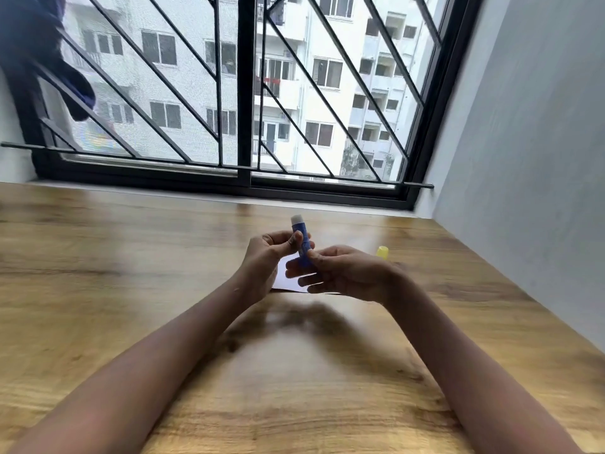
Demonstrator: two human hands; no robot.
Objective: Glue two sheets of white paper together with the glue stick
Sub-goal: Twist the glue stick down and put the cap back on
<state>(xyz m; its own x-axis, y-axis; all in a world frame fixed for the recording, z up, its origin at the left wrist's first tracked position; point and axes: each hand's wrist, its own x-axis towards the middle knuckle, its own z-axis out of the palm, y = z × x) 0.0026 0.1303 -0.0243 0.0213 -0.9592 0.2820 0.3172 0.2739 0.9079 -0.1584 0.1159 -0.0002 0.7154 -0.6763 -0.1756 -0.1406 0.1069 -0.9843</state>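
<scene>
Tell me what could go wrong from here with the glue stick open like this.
1. The yellow cap sits loose on the wooden table behind the right hand; a nudge could roll it away.
2. The glue stick is held by both hands above the white paper, its tip exposed; a slip of the left hand could smear glue where it's unwanted.

A wood-grain worktop [98, 257] ran up to a wide window [229, 93] with a black frame and a black grille [183, 93] of upright and slanting bars. Through the glass stood a white apartment block [294, 93] with many windows and balconies, and grey daylight fell across the wood, leaving a soft sheen. A plain pale grey wall [523, 158] closed the right side, and a dark cloth [49, 60] hung at the upper left.
</scene>
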